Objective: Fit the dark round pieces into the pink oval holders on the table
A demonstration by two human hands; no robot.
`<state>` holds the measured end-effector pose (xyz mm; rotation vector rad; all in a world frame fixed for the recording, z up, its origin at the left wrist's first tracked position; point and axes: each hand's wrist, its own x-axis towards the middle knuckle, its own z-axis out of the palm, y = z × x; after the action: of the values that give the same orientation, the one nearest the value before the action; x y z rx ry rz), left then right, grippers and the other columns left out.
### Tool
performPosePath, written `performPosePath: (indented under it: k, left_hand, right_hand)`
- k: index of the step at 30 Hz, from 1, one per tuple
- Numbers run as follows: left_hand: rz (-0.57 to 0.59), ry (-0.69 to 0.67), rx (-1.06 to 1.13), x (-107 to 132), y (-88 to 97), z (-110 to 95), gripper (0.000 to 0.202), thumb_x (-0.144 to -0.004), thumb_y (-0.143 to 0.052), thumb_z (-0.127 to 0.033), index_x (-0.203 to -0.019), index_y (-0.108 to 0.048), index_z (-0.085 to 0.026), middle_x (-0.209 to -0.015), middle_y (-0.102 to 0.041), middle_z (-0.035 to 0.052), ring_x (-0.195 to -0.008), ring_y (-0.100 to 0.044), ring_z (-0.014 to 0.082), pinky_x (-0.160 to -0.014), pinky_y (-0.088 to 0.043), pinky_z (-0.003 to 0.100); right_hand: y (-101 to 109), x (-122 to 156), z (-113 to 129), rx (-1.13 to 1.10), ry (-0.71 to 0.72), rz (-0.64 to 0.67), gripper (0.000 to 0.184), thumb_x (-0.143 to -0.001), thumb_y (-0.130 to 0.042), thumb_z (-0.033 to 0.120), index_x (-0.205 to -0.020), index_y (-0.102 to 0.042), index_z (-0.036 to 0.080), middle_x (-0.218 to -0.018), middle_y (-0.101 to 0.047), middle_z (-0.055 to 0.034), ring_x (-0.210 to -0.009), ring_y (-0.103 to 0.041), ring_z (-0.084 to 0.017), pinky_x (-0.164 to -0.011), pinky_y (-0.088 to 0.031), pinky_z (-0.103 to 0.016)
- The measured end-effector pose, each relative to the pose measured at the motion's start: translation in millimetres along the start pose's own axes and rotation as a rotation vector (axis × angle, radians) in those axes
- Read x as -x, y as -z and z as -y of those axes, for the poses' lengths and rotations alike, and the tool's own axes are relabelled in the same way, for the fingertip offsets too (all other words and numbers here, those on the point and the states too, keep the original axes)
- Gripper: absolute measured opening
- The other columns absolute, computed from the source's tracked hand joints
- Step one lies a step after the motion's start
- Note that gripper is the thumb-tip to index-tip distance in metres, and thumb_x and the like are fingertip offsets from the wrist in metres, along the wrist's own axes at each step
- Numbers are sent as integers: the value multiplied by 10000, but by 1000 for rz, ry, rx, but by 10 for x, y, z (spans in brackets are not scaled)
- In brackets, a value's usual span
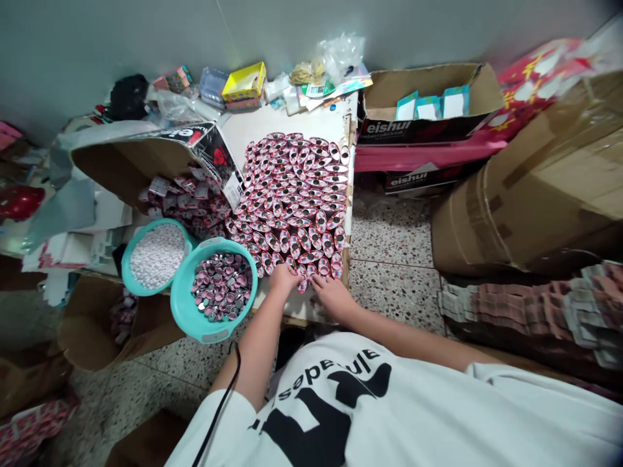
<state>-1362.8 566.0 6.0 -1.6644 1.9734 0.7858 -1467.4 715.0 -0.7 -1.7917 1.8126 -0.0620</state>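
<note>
Rows of small red-and-white printed packs (pixel 296 194) stand packed together on a white tabletop, many showing dark oval openings at the top. At the near edge of these rows, my left hand (pixel 285 280) has its fingertips pinched against the left side of a small printed pack (pixel 302 284). Close on the other side, my right hand (pixel 335 297) has bent fingers pressed at the same spot. Fingers partly hide what each hand grips. Left of my hands sits a turquoise basin (pixel 180 318) of small pink and silver caps (pixel 221 288).
Another turquoise basin (pixel 127 275) holds small white pieces. Behind it, a tipped carton (pixel 131 162) spills more printed packs. Boxes and plastic bags (pixel 341 55) line the wall. An open carton (pixel 433 81) stands right of the table, beside a large cardboard box (pixel 525 188).
</note>
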Motion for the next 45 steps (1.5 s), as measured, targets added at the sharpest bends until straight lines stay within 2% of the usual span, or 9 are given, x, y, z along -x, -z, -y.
performPosePath:
  k: [4,10,14,21,32,35,38,42,45]
  left_hand:
    - [14,-39,45,23,32,18,247,-635,-803,-302,-687,-589,-192,-748,-673,11,-679,-597,161,-654,-420,261]
    - [-62,-92,59,178,-41,-13,505,-703,-707,-638,-866,-573,-179,-1031,-631,131,-873,-632,232,-756,-465,300]
    - [-88,-18,47,248,-104,-81,495,-729,-701,-605,-948,-557,-184,-1128,-576,141,-900,-629,239,-776,-461,307]
    - [-120,15,58,236,-151,-106,448,-721,-731,-559,-887,-541,-189,-1101,-563,123,-862,-619,221,-762,-465,298]
    - [-132,57,105,125,-154,-123,445,-627,-826,-477,-815,-548,-185,-1009,-603,97,-781,-584,174,-725,-451,266]
    - [-139,42,101,103,-165,-131,456,-630,-830,-481,-840,-561,-180,-1038,-603,106,-811,-589,181,-733,-452,265]
    - [-119,15,74,154,-165,-152,488,-654,-816,-517,-909,-581,-174,-1081,-594,123,-850,-602,203,-751,-461,282]
    - [-176,-172,143,348,-4,63,253,-822,-692,-415,-904,-623,-186,-1049,-622,97,-888,-610,198,-834,-472,293]
    - [-497,-370,242,477,333,561,142,-921,-532,-294,-876,-628,-200,-971,-640,82,-987,-594,192,-946,-451,286]
  right_hand:
    - [-28,5,-16,35,1,-11,533,-922,-396,124,-1452,-445,114,-1493,-455,-167,-1086,-580,-293,-875,-498,-414]
    - [6,-11,5,71,-23,-14,541,-910,-439,121,-1450,-443,133,-1431,-509,-175,-1050,-618,-250,-870,-513,-369]
    - [80,-27,83,112,-59,24,506,-926,-415,140,-1428,-471,104,-1364,-546,-194,-992,-647,-264,-817,-536,-382]
    - [122,-53,75,46,-17,29,404,-934,-388,125,-1267,-617,122,-1325,-560,-196,-978,-645,-304,-778,-533,-437]
    - [17,-11,34,-21,-95,93,435,-941,-417,179,-1364,-518,161,-1412,-485,-201,-1001,-635,-274,-756,-535,-390]
    - [-14,-21,-37,-47,-63,58,518,-903,-449,149,-1420,-461,167,-1402,-502,-175,-958,-649,-255,-727,-524,-354]
    - [6,-76,-179,-151,11,66,530,-848,-491,108,-1374,-523,168,-1299,-574,-140,-946,-656,-240,-750,-515,-330]
    - [52,-140,-372,-334,97,-31,563,-798,-459,3,-1323,-583,162,-1203,-616,-125,-1049,-619,-218,-880,-481,-311]
    - [64,-82,-412,-449,21,-200,480,-802,-412,-2,-1190,-655,141,-1092,-629,-122,-982,-609,-204,-849,-478,-307]
